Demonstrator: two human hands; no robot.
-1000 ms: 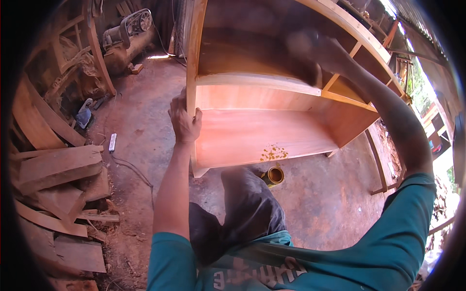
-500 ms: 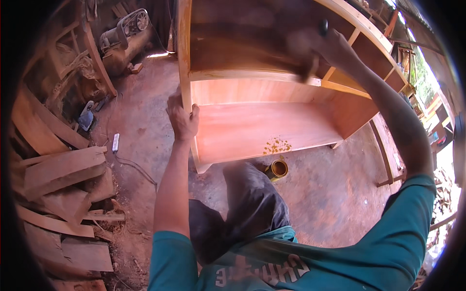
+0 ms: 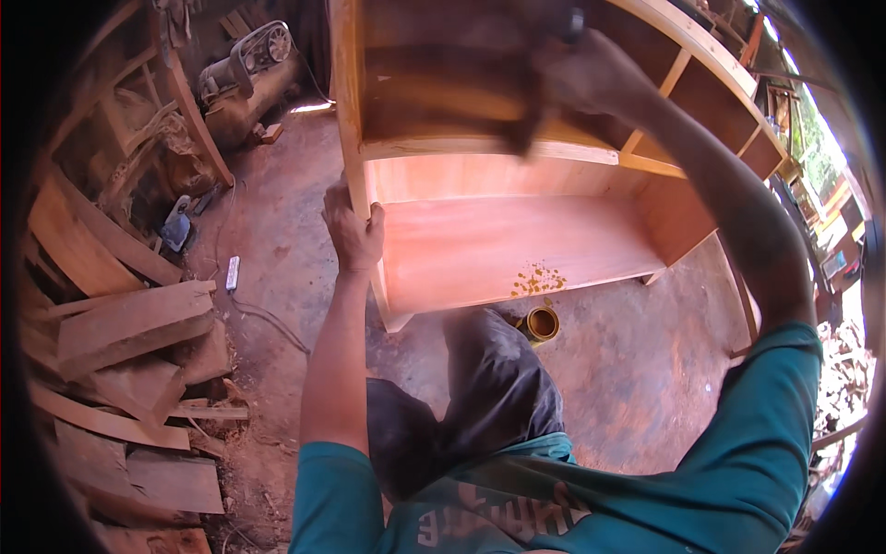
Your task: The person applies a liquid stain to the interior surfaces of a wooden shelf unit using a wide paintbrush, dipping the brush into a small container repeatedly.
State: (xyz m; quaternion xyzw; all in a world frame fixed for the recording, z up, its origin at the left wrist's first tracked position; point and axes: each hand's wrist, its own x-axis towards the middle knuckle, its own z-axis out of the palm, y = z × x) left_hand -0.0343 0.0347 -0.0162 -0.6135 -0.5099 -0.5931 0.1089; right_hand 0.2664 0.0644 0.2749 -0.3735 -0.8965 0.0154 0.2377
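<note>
One wooden cabinet (image 3: 526,235), standing on the floor (image 3: 628,388) before me, probably heavy and stiff, best gripped at the side panel (image 3: 349,88), where my left hand (image 3: 353,231) is clamped; one blurred tool (image 3: 528,129), likely light, my right hand (image 3: 591,76) wrapped around it.

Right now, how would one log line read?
left hand: gripping brown wooden cabinet side; right hand: holding blurred dark tool; round yellow can: on floor
</note>
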